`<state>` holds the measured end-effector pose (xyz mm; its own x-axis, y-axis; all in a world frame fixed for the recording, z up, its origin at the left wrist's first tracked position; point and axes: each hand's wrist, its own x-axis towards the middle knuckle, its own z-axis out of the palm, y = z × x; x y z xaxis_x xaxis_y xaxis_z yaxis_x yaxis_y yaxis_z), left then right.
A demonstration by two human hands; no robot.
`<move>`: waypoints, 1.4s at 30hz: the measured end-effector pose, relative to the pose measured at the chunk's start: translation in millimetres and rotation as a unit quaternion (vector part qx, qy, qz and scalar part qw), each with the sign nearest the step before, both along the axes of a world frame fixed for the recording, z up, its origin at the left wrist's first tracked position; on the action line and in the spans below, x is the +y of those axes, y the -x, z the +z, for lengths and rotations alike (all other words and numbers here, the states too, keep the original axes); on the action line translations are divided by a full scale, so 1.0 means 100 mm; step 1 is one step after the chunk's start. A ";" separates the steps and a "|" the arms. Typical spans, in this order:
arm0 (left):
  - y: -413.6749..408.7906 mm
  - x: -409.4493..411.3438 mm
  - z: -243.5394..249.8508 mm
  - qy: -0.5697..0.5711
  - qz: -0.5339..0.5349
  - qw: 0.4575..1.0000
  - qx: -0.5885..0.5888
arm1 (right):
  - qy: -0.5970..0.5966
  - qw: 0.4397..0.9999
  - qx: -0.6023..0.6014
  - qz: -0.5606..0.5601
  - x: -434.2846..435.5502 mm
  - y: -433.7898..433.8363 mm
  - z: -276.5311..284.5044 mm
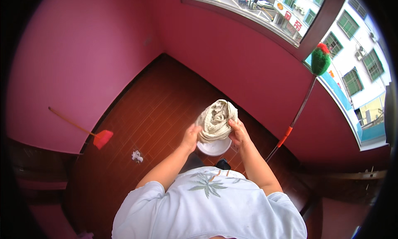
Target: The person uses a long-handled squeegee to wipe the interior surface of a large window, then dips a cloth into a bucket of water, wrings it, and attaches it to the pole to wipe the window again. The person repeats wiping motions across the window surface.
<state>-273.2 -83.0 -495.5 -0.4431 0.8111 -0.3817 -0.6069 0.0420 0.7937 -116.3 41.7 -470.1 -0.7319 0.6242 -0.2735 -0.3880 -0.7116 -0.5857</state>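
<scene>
Between my two hands is a bunched, twisted cream cloth (217, 122), held up in front of my body. My left hand (191, 136) grips its left side, slightly blurred. On the opposite side my right hand (238, 131) holds the cloth with the thumb lying on top of it. A white basin (214, 148) shows below the cloth, which hides its far part, so its contents cannot be made out.
A long-handled duster with a green and red head (320, 61) leans by the window frame (323, 24). Against the left wall stands a broom with a red head (103, 139). Crumpled white litter (136, 156) lies on the wooden floor (149, 114). Dark furniture (40, 164) stands at left.
</scene>
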 end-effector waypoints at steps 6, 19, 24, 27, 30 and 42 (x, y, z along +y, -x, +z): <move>0.37 0.48 0.62 -0.220 0.066 0.969 -0.085 | -0.118 0.991 -0.019 -0.059 -0.19 -0.23 0.16; 0.33 0.38 1.28 -0.231 -0.403 0.883 0.059 | -0.171 0.978 -0.119 -0.004 -0.29 0.00 0.32; 0.53 0.55 1.46 -0.212 -0.397 0.891 0.063 | -0.232 0.964 -0.121 -0.045 -0.40 -0.04 0.58; 0.86 0.71 1.25 -0.154 -0.338 0.920 0.127 | -0.176 0.970 -0.065 -0.157 -0.46 -0.47 0.89; 1.12 0.68 0.72 -0.122 -0.338 0.925 0.125 | -0.255 0.936 -0.132 -0.205 -0.50 -0.61 1.14; 0.97 0.56 0.53 -0.163 -0.337 0.922 0.105 | -0.390 0.832 -0.394 0.021 -0.32 -0.15 1.71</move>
<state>-370.2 -27.0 -442.5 0.1659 0.9856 -0.0328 -0.3619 0.0918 0.9277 -101.4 9.9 -299.5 -0.5426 0.8149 -0.2036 0.3519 0.0005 -0.9360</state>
